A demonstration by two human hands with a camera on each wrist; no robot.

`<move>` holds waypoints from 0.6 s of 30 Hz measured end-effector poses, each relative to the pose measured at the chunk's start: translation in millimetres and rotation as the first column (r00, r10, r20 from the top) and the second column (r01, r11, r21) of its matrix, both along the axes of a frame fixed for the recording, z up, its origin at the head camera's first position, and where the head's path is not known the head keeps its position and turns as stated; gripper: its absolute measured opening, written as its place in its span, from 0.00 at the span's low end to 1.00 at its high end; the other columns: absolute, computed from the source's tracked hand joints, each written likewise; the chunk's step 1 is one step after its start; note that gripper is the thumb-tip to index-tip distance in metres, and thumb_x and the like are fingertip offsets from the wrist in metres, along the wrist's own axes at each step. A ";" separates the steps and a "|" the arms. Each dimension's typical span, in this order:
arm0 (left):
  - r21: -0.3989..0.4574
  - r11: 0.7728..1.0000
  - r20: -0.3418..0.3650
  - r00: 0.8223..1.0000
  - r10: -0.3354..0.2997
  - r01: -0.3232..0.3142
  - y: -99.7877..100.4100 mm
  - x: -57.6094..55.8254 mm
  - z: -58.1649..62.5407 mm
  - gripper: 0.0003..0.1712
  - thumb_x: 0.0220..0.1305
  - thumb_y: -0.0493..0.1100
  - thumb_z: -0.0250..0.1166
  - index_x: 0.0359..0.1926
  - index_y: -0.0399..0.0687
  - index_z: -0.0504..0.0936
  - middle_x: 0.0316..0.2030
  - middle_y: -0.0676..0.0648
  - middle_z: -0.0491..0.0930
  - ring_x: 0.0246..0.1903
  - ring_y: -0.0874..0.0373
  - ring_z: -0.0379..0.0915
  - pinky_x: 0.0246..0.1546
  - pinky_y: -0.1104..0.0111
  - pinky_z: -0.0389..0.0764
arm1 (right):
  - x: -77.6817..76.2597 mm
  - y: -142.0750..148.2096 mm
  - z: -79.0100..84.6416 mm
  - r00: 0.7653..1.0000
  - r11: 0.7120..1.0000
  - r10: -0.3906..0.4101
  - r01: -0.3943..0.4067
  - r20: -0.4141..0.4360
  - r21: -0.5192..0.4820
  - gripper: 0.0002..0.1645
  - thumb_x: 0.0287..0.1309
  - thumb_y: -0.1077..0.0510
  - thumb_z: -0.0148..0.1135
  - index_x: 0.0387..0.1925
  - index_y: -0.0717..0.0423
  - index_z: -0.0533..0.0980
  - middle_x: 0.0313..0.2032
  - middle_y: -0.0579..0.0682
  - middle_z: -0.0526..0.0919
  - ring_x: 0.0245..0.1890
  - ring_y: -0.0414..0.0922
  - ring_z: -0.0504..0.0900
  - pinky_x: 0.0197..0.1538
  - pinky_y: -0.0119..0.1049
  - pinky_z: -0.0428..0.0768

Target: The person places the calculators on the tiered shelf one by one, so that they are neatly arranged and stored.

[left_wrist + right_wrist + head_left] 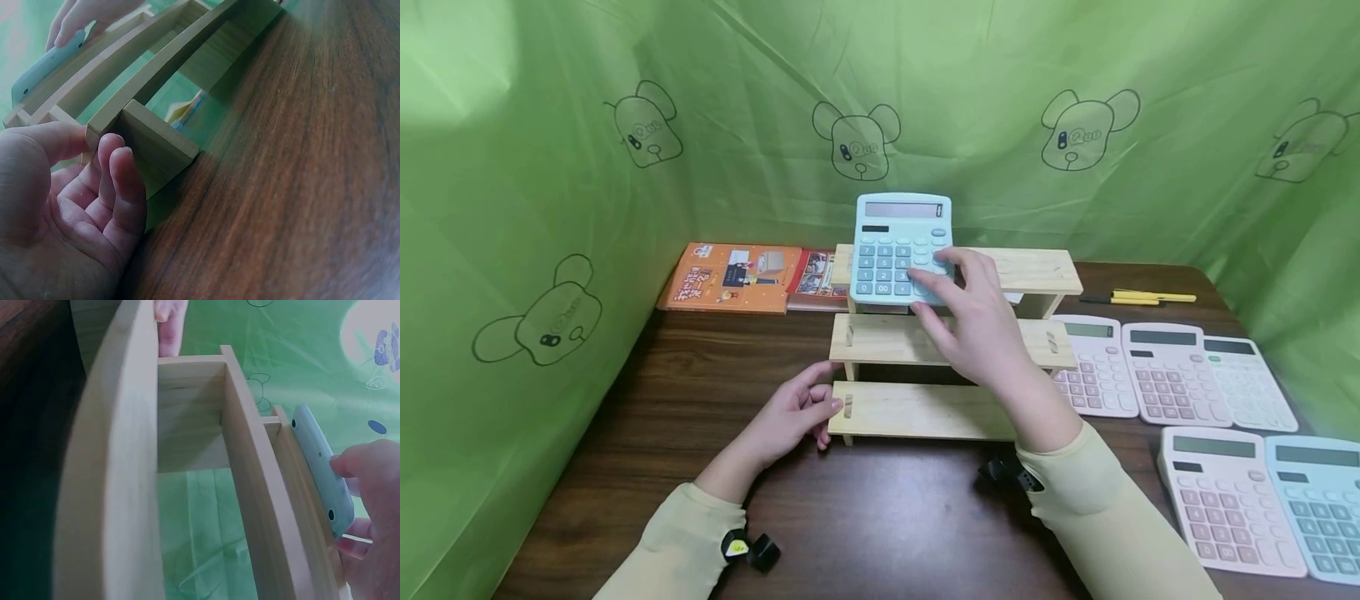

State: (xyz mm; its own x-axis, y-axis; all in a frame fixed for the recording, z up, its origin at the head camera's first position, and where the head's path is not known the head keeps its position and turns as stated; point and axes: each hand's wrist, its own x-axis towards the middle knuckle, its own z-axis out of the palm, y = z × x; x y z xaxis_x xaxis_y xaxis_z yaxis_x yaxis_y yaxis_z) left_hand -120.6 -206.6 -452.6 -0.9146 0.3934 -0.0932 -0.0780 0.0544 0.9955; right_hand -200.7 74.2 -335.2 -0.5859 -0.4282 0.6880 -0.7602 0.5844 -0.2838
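A light blue calculator [904,218], its display reading 0, sits face up at the left part of the top step of a three-step wooden rack [925,410]. My right hand [981,329] holds it by the lower right: the fingertips lie on the keys and the thumb is at the bottom edge. In the right wrist view, the calculator [322,469] shows its edge and dark round feet beside that hand [375,494]. My left hand [790,412] grips the left end of the lowest step, thumb against the board [144,81] and the other fingers bent beside it.
Right of the rack stand several pink-keyed calculators [1176,375], a whitish one [1251,383] and another blue one [1318,500]. Yellow and black pens [1153,297] lie behind them. An orange book [730,275] is at the back left. Green cloth [970,75] hangs around the table.
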 end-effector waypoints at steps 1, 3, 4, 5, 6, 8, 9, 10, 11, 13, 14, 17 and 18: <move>-0.001 1.000 0.002 1.000 0.002 -0.002 0.1 0.2 0.2 0.33 0.69 0.42 0.62 0.70 0.52 0.59 0.31 0.37 0.77 0.18 0.48 0.75 0.21 0.50 0.83 | 0.1 -0.7 -0.2 1.000 1.000 -0.004 0.004 -0.003 -0.001 0.21 0.59 0.52 0.65 0.55 0.47 0.80 0.59 0.60 0.70 0.62 0.57 0.64 0.60 0.54 0.70; -0.001 1.000 0.005 1.000 0.002 -0.002 0.5 0.6 1.3 0.33 0.69 0.42 0.62 0.70 0.53 0.59 0.31 0.37 0.77 0.19 0.48 0.75 0.22 0.50 0.83 | 0.0 -1.9 -1.0 1.000 1.000 -0.011 0.011 -0.010 -0.008 0.20 0.59 0.53 0.66 0.54 0.47 0.80 0.59 0.59 0.71 0.62 0.57 0.65 0.60 0.53 0.71; -0.001 1.000 0.008 1.000 0.003 -0.003 0.8 0.8 1.8 0.33 0.69 0.43 0.61 0.70 0.54 0.59 0.32 0.36 0.77 0.19 0.48 0.75 0.22 0.51 0.83 | -0.2 -2.2 -1.2 1.000 1.000 -0.013 0.013 -0.014 -0.013 0.20 0.59 0.53 0.66 0.54 0.47 0.80 0.59 0.59 0.71 0.62 0.57 0.65 0.61 0.52 0.71; -0.001 1.000 0.010 1.000 0.002 -0.002 1.0 0.9 2.0 0.33 0.69 0.43 0.61 0.71 0.54 0.59 0.32 0.36 0.77 0.19 0.48 0.75 0.22 0.51 0.83 | -0.4 -2.4 -1.6 1.000 1.000 -0.015 0.015 -0.018 -0.019 0.20 0.59 0.54 0.66 0.54 0.47 0.80 0.59 0.59 0.71 0.62 0.57 0.65 0.61 0.52 0.71; -0.002 1.000 0.011 1.000 0.001 -0.001 1.3 0.8 2.2 0.33 0.69 0.43 0.61 0.71 0.55 0.59 0.32 0.36 0.77 0.19 0.48 0.75 0.22 0.51 0.83 | -0.7 -2.7 -1.8 1.000 1.000 -0.017 0.016 -0.021 -0.024 0.20 0.59 0.54 0.66 0.54 0.47 0.81 0.59 0.59 0.71 0.62 0.57 0.65 0.61 0.51 0.71; -0.003 1.000 0.013 1.000 0.000 0.000 1.6 0.8 2.8 0.34 0.69 0.42 0.61 0.71 0.54 0.58 0.33 0.35 0.77 0.19 0.48 0.75 0.22 0.51 0.83 | -1.1 -3.2 -2.7 0.999 0.999 -0.024 0.023 -0.024 -0.029 0.19 0.59 0.54 0.67 0.54 0.47 0.81 0.59 0.59 0.72 0.62 0.57 0.65 0.61 0.50 0.72; -0.001 1.000 0.014 1.000 0.000 0.000 1.8 0.6 2.9 0.34 0.69 0.42 0.61 0.71 0.54 0.58 0.33 0.35 0.77 0.19 0.48 0.75 0.22 0.51 0.83 | -1.2 -3.5 -3.2 0.999 0.999 -0.029 0.028 -0.025 -0.029 0.20 0.59 0.54 0.67 0.54 0.47 0.81 0.60 0.59 0.72 0.62 0.57 0.65 0.61 0.49 0.72; 0.001 1.000 0.014 1.000 0.000 0.000 1.8 0.5 2.9 0.34 0.69 0.42 0.61 0.71 0.54 0.58 0.33 0.35 0.77 0.19 0.48 0.75 0.22 0.51 0.83 | -1.3 -3.8 -3.5 0.999 0.999 -0.032 0.031 -0.025 -0.028 0.20 0.59 0.54 0.67 0.54 0.47 0.81 0.60 0.59 0.72 0.62 0.57 0.65 0.60 0.49 0.72; 0.003 1.000 0.015 1.000 0.000 0.000 1.8 0.4 2.8 0.34 0.69 0.42 0.61 0.71 0.53 0.58 0.33 0.35 0.77 0.19 0.48 0.75 0.22 0.51 0.83 | -1.3 -4.2 -3.9 0.999 0.999 -0.036 0.035 -0.026 -0.027 0.20 0.60 0.53 0.67 0.54 0.47 0.81 0.60 0.59 0.71 0.62 0.57 0.65 0.60 0.49 0.73; 0.005 1.000 0.015 1.000 0.001 -0.001 1.6 0.3 2.9 0.34 0.69 0.42 0.61 0.71 0.54 0.58 0.33 0.35 0.77 0.19 0.49 0.75 0.22 0.51 0.83 | -1.4 -5.1 -4.8 0.999 0.999 -0.041 0.040 -0.028 -0.023 0.20 0.60 0.53 0.66 0.54 0.46 0.81 0.61 0.59 0.71 0.62 0.58 0.65 0.58 0.49 0.74; 0.006 1.000 0.015 1.000 0.001 -0.001 1.4 0.3 2.8 0.34 0.69 0.42 0.61 0.71 0.54 0.58 0.33 0.35 0.77 0.19 0.49 0.75 0.22 0.51 0.83 | -1.3 -5.5 -4.9 0.999 0.999 -0.043 0.042 -0.029 -0.023 0.20 0.60 0.53 0.66 0.54 0.46 0.81 0.61 0.59 0.71 0.62 0.58 0.65 0.58 0.49 0.74; -0.004 1.000 0.007 1.000 0.001 -0.001 -0.4 0.5 2.1 0.34 0.69 0.42 0.61 0.71 0.53 0.57 0.33 0.36 0.77 0.19 0.48 0.75 0.22 0.50 0.83 | -1.3 -7.4 -5.2 0.999 0.999 -0.041 0.040 -0.030 -0.026 0.20 0.60 0.53 0.66 0.54 0.46 0.81 0.61 0.59 0.71 0.62 0.58 0.65 0.58 0.49 0.75; -0.009 1.000 0.005 1.000 0.004 -0.004 -1.4 0.8 1.7 0.34 0.69 0.42 0.61 0.71 0.53 0.57 0.33 0.36 0.77 0.19 0.47 0.75 0.22 0.50 0.83 | -1.2 -8.1 -5.2 0.999 0.999 -0.037 0.037 -0.027 -0.026 0.20 0.60 0.53 0.66 0.55 0.46 0.80 0.62 0.59 0.70 0.62 0.58 0.65 0.58 0.49 0.74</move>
